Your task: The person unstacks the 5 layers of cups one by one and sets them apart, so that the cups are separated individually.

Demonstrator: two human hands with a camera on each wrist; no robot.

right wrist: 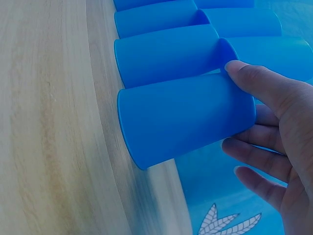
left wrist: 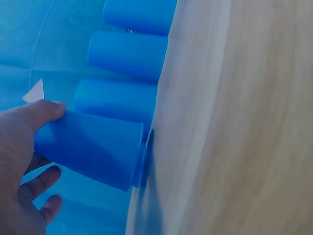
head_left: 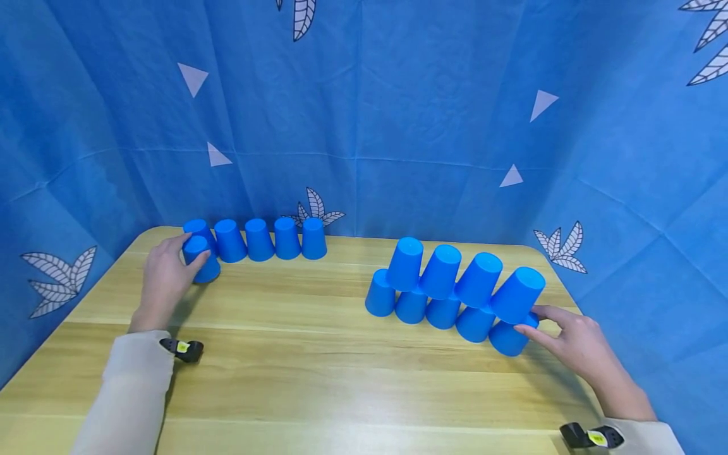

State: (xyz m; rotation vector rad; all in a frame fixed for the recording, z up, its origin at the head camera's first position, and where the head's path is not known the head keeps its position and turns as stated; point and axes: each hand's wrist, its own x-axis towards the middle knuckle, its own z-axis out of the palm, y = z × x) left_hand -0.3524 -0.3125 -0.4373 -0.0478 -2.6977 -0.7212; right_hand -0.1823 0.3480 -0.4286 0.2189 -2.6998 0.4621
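Observation:
At the left, my left hand point(head_left: 163, 273) pinches an upside-down blue plastic cup point(left wrist: 93, 147) between thumb and fingers, its rim close to the tabletop. This cup stands in front of the leftmost of a row of upside-down blue cups point(head_left: 260, 241). On the right, my right hand point(head_left: 588, 347) grips the upper part of the nearest bottom-row cup point(right wrist: 181, 117), thumb on one side and fingers on the other. Above it, a second tier of blue cups point(head_left: 480, 278) bridges the bottom row point(head_left: 443, 313). The nearest upper cup point(head_left: 517, 296) leans over my right fingertips.
Both groups of cups are on a light wooden table point(head_left: 318, 385). A blue cloth point(head_left: 352, 114) with leaf and triangle prints hangs behind and at both sides. A dark wrist camera point(head_left: 188, 349) is strapped over the left sleeve, another point(head_left: 586, 436) over the right.

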